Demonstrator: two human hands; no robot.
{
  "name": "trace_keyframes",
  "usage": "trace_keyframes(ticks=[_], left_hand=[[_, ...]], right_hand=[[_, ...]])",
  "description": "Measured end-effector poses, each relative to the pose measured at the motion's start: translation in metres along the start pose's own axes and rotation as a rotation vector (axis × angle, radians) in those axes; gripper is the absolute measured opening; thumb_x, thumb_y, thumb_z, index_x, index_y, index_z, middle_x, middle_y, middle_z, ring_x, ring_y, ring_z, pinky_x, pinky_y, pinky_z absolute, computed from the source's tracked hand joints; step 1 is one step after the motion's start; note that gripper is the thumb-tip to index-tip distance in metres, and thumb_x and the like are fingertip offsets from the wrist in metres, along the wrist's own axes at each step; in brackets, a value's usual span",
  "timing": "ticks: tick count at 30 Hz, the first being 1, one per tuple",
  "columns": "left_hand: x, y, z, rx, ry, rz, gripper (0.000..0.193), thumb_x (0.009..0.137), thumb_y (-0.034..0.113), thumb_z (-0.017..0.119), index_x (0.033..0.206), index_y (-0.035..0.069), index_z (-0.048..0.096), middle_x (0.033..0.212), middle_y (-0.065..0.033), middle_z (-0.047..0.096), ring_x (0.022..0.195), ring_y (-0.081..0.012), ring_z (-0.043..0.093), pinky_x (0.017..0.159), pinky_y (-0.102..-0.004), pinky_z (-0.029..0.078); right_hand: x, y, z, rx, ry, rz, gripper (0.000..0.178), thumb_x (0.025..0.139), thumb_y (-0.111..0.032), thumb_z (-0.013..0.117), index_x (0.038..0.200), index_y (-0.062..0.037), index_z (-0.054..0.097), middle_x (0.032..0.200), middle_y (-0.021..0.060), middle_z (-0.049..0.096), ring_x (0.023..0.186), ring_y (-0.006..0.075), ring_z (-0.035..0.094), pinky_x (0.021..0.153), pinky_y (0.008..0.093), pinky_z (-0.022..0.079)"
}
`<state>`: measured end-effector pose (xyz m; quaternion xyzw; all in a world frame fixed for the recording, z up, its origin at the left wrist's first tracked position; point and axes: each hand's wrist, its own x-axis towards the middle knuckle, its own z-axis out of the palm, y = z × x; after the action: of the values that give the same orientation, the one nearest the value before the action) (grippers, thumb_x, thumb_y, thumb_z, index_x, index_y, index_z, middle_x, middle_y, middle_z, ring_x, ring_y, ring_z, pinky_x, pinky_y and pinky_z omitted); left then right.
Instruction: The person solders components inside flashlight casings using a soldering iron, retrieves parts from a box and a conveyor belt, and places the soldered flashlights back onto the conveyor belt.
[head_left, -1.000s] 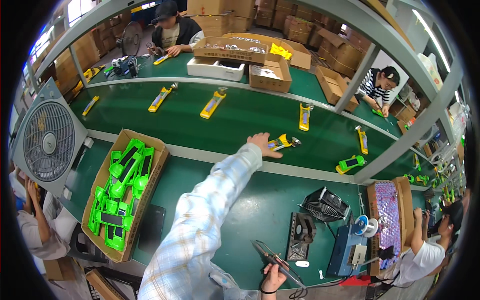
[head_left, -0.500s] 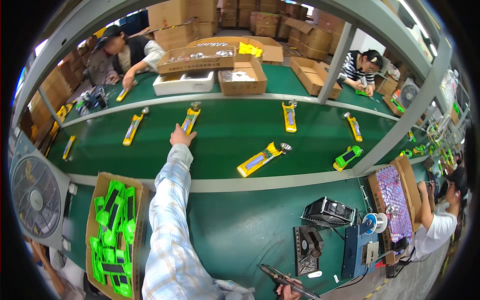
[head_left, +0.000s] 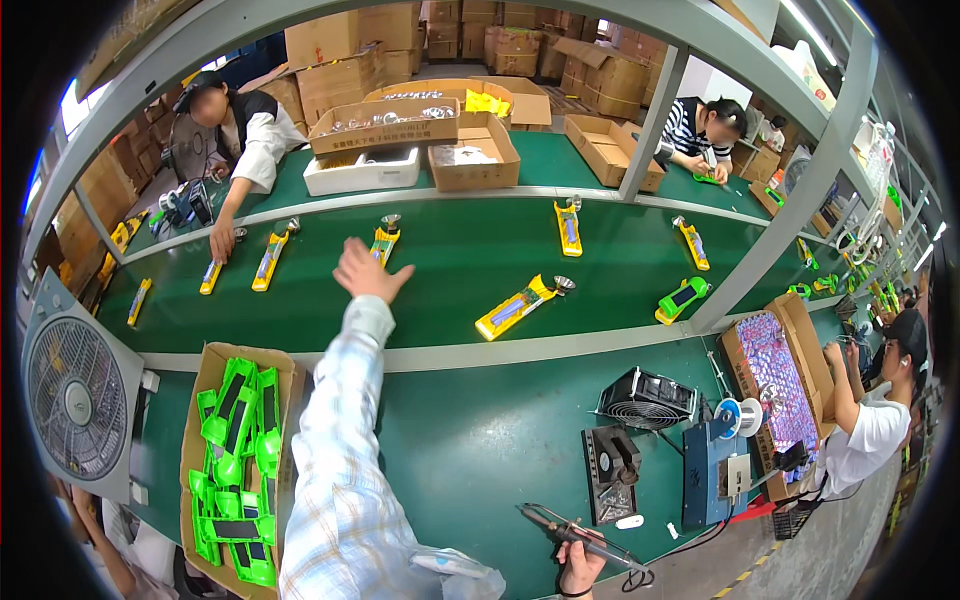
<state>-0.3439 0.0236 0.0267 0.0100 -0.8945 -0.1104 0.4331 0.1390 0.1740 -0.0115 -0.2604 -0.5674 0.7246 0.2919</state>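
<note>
My left hand (head_left: 370, 272) is stretched over the green belt, its fingers spread and nothing in them. Just beyond its fingertips lies a yellow lamp housing (head_left: 385, 243) with a silver reflector at its far end; the hand partly covers it, and I cannot tell whether they touch. Low in the picture, my right hand (head_left: 580, 570) is closed round a soldering iron (head_left: 570, 535), whose tip points up and left over the near bench. More yellow housings lie spaced along the belt, such as the tilted one (head_left: 518, 308) right of my left hand. Nearer the right post rests a green-topped one (head_left: 685, 297).
A carton of green housings (head_left: 190, 450) stands left of my arm, beside a large fan (head_left: 75, 400). At right are a small black fan (head_left: 648, 398), an iron stand (head_left: 610, 470), a blue soldering station (head_left: 708, 475), a solder spool (head_left: 738, 417) and a carton of lilac-wrapped parts (head_left: 785, 385). Metal posts (head_left: 775, 215) frame the belt.
My left hand has spread its fingers and drawn slightly back from the yellow housing. My right hand with the soldering iron shows more. A co-worker at far left has reached onto the belt with a yellow housing.
</note>
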Motion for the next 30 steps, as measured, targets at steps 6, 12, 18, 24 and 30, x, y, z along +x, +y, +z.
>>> trace_keyframes(ticks=[6, 12, 18, 24, 30], left_hand=[[-0.082, 0.114, -0.029, -0.477, -0.799, 0.342, 0.075, 0.056, 0.038, 0.069, 0.115, 0.001, 0.042, 0.109, -0.0174, 0.049, 0.102, -0.0314, 0.046, 0.087, -0.041, 0.035], [-0.093, 0.125, -0.014, -0.437, -0.781, 0.278, 0.048, 0.056, 0.041, 0.067, 0.091, 0.009, 0.059, 0.086, -0.0094, 0.057, 0.085, -0.0252, 0.053, 0.074, -0.0372, 0.038], [-0.126, 0.058, -0.16, -0.703, -0.752, 0.369, 0.044, 0.059, 0.04, 0.066, 0.09, 0.01, 0.06, 0.08, -0.0093, 0.056, 0.081, -0.0263, 0.054, 0.071, -0.0382, 0.037], [-0.22, -0.023, -0.264, -0.708, -0.947, 0.484, 0.044, 0.059, 0.034, 0.068, 0.096, 0.014, 0.056, 0.083, -0.0037, 0.053, 0.084, -0.0215, 0.049, 0.075, -0.0358, 0.031], [-0.259, -0.066, -0.317, -0.6, -1.021, 0.462, 0.053, 0.058, 0.035, 0.069, 0.102, 0.011, 0.053, 0.088, -0.0047, 0.054, 0.093, -0.0219, 0.047, 0.081, -0.0406, 0.03]], right_hand=[[-0.002, 0.008, -0.01, 0.106, 0.007, 0.019, 0.027, 0.081, -0.019, 0.057, 0.097, -0.0005, 0.046, 0.069, 0.0074, 0.051, 0.051, 0.0113, 0.045, 0.044, 0.0205, 0.038], [-0.026, -0.003, -0.017, 0.192, 0.049, 0.04, 0.026, 0.084, -0.019, 0.052, 0.103, -0.0021, 0.046, 0.072, 0.0075, 0.051, 0.051, 0.0111, 0.046, 0.044, 0.021, 0.038], [-0.053, -0.023, -0.039, 0.236, 0.043, -0.019, 0.028, 0.086, -0.021, 0.05, 0.104, -0.002, 0.044, 0.075, 0.0071, 0.051, 0.05, 0.0084, 0.045, 0.039, 0.0184, 0.037], [-0.062, -0.048, -0.047, 0.2, -0.133, -0.185, 0.032, 0.088, -0.027, 0.044, 0.106, -0.0003, 0.042, 0.07, 0.0058, 0.05, 0.046, 0.0078, 0.042, 0.038, 0.0166, 0.032], [-0.084, -0.056, -0.031, 0.292, -0.341, -0.171, 0.032, 0.089, -0.027, 0.042, 0.107, 0.0007, 0.042, 0.069, 0.006, 0.05, 0.047, 0.0075, 0.041, 0.043, 0.0175, 0.033]])
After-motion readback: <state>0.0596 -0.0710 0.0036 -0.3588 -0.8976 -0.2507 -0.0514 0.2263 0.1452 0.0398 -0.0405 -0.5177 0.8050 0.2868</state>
